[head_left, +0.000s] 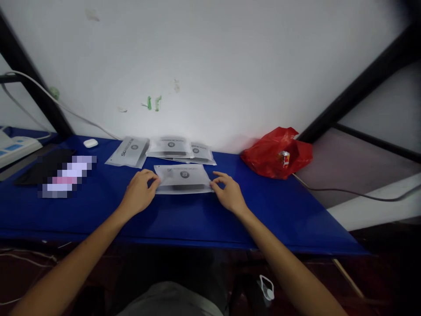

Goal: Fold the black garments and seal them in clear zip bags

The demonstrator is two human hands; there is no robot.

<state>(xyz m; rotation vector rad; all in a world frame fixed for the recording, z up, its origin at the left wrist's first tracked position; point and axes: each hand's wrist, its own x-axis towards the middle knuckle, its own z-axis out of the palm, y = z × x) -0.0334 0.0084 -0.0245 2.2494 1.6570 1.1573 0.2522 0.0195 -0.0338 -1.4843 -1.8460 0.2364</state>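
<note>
Pinching a frosted pouch at opposite ends, left hand and right hand loosely curled, forearms angled inward

The left hand is pinching the left edge of a frosted pouch, which is lying flat on a blue table. The right hand is touching its right edge near the front corner, with the index finger sticking out. Behind it, other pouches are lying near the wall, some of them overlapping. A crumpled red bag is sitting to the right. On the left, a small white case is resting near the wall, and a pale cable is hanging above it.
</note>
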